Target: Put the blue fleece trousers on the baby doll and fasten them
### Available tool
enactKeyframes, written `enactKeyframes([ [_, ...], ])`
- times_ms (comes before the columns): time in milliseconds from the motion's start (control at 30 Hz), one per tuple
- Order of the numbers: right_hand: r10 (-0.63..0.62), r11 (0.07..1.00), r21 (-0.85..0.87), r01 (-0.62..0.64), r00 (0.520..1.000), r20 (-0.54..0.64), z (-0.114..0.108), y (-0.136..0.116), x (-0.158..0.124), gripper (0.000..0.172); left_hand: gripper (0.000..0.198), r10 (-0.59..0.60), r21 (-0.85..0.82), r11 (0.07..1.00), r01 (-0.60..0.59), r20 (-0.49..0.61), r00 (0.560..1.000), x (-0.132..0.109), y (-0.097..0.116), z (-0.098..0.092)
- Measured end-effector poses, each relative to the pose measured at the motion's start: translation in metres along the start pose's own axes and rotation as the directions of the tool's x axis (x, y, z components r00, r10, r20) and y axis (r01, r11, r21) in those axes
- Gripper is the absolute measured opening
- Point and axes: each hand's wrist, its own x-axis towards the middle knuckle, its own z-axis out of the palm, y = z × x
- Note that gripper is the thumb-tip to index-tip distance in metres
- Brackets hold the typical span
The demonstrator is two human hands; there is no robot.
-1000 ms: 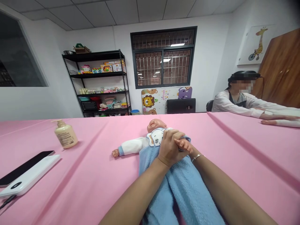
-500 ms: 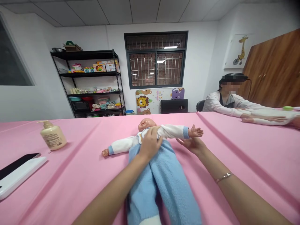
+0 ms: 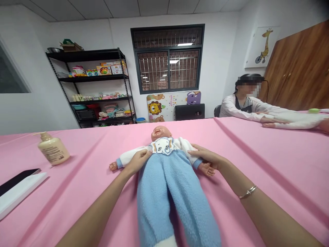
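A baby doll [image 3: 160, 133] lies face up on the pink cloth, its head away from me. It wears blue fleece trousers [image 3: 154, 192] and a white top with an elephant face [image 3: 164, 146] on the chest. My left hand [image 3: 138, 159] is at the doll's side on the left, thumb and fingers pinched together near the edge of the elephant patch; whatever lies between the fingertips is too small to make out. My right hand [image 3: 205, 156] rests, fingers apart, over the doll's white sleeve [image 3: 189, 147] on the right, above its small hand [image 3: 206, 168].
On the left stand a pump bottle [image 3: 53, 149], a dark phone [image 3: 19, 180] and a white object [image 3: 24, 192]. At the right a seated person [image 3: 239, 103] touches another doll [image 3: 295, 119]. Behind are a black shelf [image 3: 87, 55] and a wooden cabinet [image 3: 295, 68].
My left hand has moved left off the doll's chest, uncovering the elephant face. The doll's arm on the right has dropped to point down and outward, and my right hand now lies on its sleeve.
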Motion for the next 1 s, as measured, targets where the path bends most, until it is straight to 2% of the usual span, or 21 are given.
enactKeyframes([
  [33, -0.024, 0.995, -0.099, 0.024, 1.000, -0.002, 0.002, -0.002, -0.003, 0.065, 0.045, -0.025, -0.056, 0.998, 0.026, 0.012, 1.000, 0.000, 0.001, 0.000],
  [100, -0.097, 0.937, -0.344, 0.058, 0.991, -0.095, 0.005, -0.003, -0.004, 0.078, 0.045, -0.069, -0.171, 0.983, 0.068, -0.002, 0.998, -0.001, 0.003, -0.001],
  [167, -0.233, 0.794, -0.603, 0.080, 0.955, -0.181, 0.007, -0.001, -0.001, 0.079, 0.044, -0.085, -0.257, 0.964, 0.074, -0.030, 0.996, -0.002, 0.003, 0.000],
  [233, -0.336, 0.625, -0.777, 0.080, 0.925, -0.175, 0.010, 0.003, 0.004, 0.071, 0.042, -0.090, -0.275, 0.959, 0.073, -0.052, 0.995, -0.001, 0.001, 0.002],
  [367, -0.411, 0.337, -0.941, 0.023, 0.903, -0.125, 0.020, 0.015, 0.013, 0.064, 0.042, -0.125, -0.224, 0.969, 0.102, -0.093, 0.988, 0.001, -0.007, 0.008],
  [467, -0.401, 0.206, -0.978, -0.047, 0.907, -0.128, 0.024, 0.020, 0.017, 0.064, 0.042, -0.111, -0.220, 0.971, 0.089, -0.087, 0.990, 0.002, -0.011, 0.009],
  [567, -0.358, 0.203, -0.968, -0.150, 0.908, -0.216, 0.018, 0.015, 0.015, 0.057, 0.042, -0.107, -0.228, 0.970, 0.087, -0.074, 0.992, 0.002, -0.013, 0.009],
  [700, -0.396, 0.312, -0.907, -0.284, 0.828, -0.396, -0.003, 0.007, 0.013, 0.047, 0.045, -0.125, -0.247, 0.962, 0.116, -0.022, 0.992, 0.001, -0.015, 0.012],
  [833, -0.259, 0.400, -0.859, -0.318, 0.860, -0.439, -0.014, 0.019, 0.018, 0.042, 0.045, -0.141, -0.297, 0.947, 0.122, -0.046, 0.989, 0.001, -0.013, 0.015],
  [900, -0.353, 0.423, -0.872, -0.247, 0.841, -0.410, -0.011, 0.022, 0.020, 0.039, 0.044, -0.178, -0.355, 0.925, 0.133, -0.096, 0.979, 0.000, -0.010, 0.015],
  [967, -0.515, 0.500, -0.864, -0.063, 0.780, -0.355, -0.005, 0.018, 0.020, 0.035, 0.042, -0.194, -0.454, 0.883, 0.119, -0.122, 0.973, 0.000, -0.005, 0.014],
  [1000, -0.551, 0.567, -0.822, 0.059, 0.769, -0.325, 0.000, 0.014, 0.018, 0.032, 0.043, -0.191, -0.496, 0.862, 0.104, -0.128, 0.973, -0.001, -0.004, 0.014],
])
